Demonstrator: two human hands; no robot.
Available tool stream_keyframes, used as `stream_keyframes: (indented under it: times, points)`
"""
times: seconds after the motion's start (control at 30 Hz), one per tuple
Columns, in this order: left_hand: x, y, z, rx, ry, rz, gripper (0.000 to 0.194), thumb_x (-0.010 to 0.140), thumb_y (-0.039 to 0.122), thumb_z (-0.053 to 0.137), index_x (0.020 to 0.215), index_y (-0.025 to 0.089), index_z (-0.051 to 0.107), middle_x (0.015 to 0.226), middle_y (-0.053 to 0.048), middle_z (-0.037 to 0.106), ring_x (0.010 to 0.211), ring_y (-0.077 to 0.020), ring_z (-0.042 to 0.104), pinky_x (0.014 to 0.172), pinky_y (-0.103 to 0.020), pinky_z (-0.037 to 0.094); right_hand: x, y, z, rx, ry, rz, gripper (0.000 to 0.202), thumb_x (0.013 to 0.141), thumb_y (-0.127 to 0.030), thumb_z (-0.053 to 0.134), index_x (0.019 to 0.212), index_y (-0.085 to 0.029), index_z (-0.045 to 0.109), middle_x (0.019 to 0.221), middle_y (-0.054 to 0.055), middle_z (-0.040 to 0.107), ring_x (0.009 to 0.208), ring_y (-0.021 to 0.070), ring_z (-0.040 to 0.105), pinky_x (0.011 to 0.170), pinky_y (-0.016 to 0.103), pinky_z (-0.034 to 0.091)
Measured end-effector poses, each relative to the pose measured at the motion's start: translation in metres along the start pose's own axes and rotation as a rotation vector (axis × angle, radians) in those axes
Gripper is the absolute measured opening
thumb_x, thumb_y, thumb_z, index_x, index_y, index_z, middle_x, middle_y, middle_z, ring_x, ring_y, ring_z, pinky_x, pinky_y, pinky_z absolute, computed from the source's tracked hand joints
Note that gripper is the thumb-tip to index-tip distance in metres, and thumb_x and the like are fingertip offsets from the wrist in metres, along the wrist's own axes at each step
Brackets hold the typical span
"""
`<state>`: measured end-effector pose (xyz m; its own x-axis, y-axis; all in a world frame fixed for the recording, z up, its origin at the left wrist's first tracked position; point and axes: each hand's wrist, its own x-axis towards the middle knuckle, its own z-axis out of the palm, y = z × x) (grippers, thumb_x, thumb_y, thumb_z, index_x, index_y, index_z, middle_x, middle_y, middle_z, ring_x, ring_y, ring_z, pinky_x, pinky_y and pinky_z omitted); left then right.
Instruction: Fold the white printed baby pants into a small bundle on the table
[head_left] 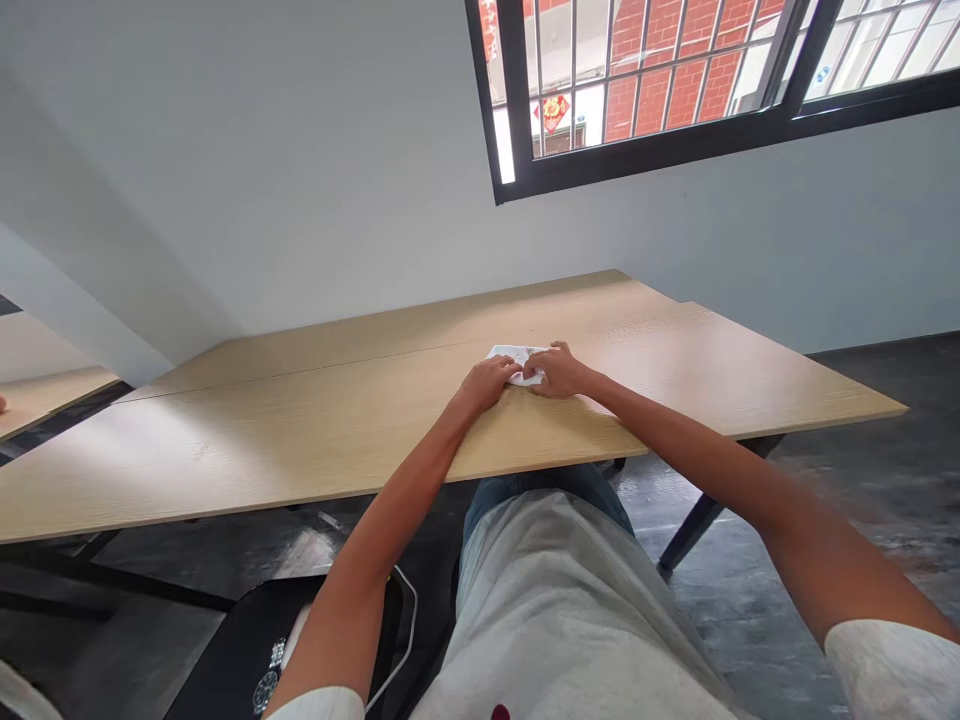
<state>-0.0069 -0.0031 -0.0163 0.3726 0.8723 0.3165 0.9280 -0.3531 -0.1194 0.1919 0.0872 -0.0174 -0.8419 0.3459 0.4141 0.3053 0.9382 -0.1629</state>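
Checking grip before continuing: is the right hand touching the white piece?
Touching. The head view shows the right hand on the white piece, bent fingers lying against its right side.

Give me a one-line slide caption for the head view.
Left grip and right grip both on a small white item with faint markings, at a pale table near a barred window.

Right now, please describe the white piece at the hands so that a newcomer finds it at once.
Begin with the long, light-brown table. On it, the left hand and right hand almost meet at a small white piece. Its whiteness and faint printed marks set it apart from the table around it.
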Motion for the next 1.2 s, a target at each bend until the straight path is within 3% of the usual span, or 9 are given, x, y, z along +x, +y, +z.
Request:
stream_keyframes:
  times: [0.17,0.33,0.43,0.63,0.83,0.9,1.03,1.13,1.2]
  points:
    - [0.002,0.001,0.002,0.033,0.001,-0.001,0.029,0.092,0.011,0.044,0.106,0.018,0.068,0.104,-0.011,0.068,0.101,-0.0256,0.061,0.088,-0.038,0.048,-0.004,-0.002,0.002,-0.004,0.036,-0.026,0.02,0.077,-0.029,0.07,0.094,-0.02,0.067,0.102,0.006,0.069,0.099,0.0256,0.061,0.105,0.048,0.021]
    - [0.0,0.01,-0.009,-0.017,0.142,0.02,0.03,0.093,0.013,0.042,0.115,0.018,0.063,0.111,-0.011,0.067,0.105,-0.0258,0.058,0.092,-0.039,0.045,-0.005,-0.009,-0.005,-0.151,0.093,-0.067,0.028,0.082,-0.023,0.065,0.11,-0.018,0.065,0.109,0.011,0.067,0.106,0.0277,0.058,0.107,0.045,0.022]
    - [-0.003,0.014,-0.016,-0.085,0.213,-0.027,0.032,0.094,0.014,0.038,0.116,0.018,0.061,0.108,-0.011,0.067,0.103,-0.0245,0.058,0.091,-0.038,0.046,-0.004,-0.01,-0.01,-0.207,0.082,-0.033,0.021,0.087,-0.017,0.056,0.105,-0.015,0.066,0.103,0.012,0.067,0.097,0.0259,0.059,0.102,0.04,0.029]
    - [-0.008,0.012,-0.021,-0.154,0.239,-0.092,0.033,0.088,0.035,0.057,0.117,0.019,0.062,0.111,-0.01,0.067,0.102,-0.0268,0.06,0.089,-0.038,0.047,-0.004,-0.008,-0.013,0.051,0.201,-0.011,0.02,0.084,-0.018,0.052,0.098,-0.014,0.066,0.094,0.008,0.067,0.083,0.0209,0.059,0.076,0.029,0.04]
    - [-0.01,0.0,-0.029,-0.605,0.373,-0.243,0.034,0.08,0.05,0.068,0.09,0.018,0.067,0.087,-0.004,0.07,0.078,-0.0189,0.063,0.072,-0.03,0.05,-0.001,-0.009,-0.019,0.382,0.357,0.112,0.021,0.082,-0.033,0.057,0.091,-0.015,0.065,0.079,0.004,0.065,0.068,0.0161,0.054,0.063,0.026,0.041]
    - [-0.01,-0.003,-0.031,-0.782,0.397,-0.296,0.043,0.073,0.057,0.072,0.088,0.017,0.064,0.086,-0.004,0.069,0.075,-0.0177,0.062,0.065,-0.028,0.049,0.0,-0.007,-0.018,0.529,0.34,0.157,0.027,0.082,-0.04,0.06,0.092,-0.015,0.065,0.081,0.004,0.065,0.068,0.0162,0.055,0.059,0.025,0.042]
    - [-0.011,-0.008,-0.026,-1.048,0.3,-0.381,0.056,0.07,0.058,0.073,0.104,0.018,0.056,0.084,-0.003,0.066,0.07,-0.0153,0.061,0.06,-0.026,0.048,0.003,0.003,-0.01,0.811,0.284,0.32,0.039,0.08,-0.04,0.066,0.111,-0.016,0.059,0.09,0.006,0.065,0.069,0.0164,0.059,0.055,0.024,0.046]
    - [-0.012,-0.011,-0.016,-1.033,0.236,-0.463,0.053,0.074,0.05,0.07,0.113,0.019,0.051,0.09,-0.004,0.065,0.074,-0.0143,0.062,0.066,-0.026,0.05,0.004,0.011,-0.004,0.862,0.166,0.51,0.042,0.082,-0.031,0.065,0.12,-0.017,0.053,0.103,0.009,0.065,0.071,0.016,0.061,0.056,0.025,0.049]
    - [-0.012,-0.014,-0.009,-0.891,0.215,-0.474,0.046,0.074,0.042,0.069,0.111,0.019,0.054,0.097,-0.005,0.064,0.077,-0.0143,0.061,0.071,-0.029,0.051,0.002,0.015,-0.001,0.725,0.115,0.542,0.034,0.083,-0.028,0.065,0.114,-0.016,0.057,0.11,0.011,0.064,0.076,0.0165,0.062,0.062,0.027,0.05]
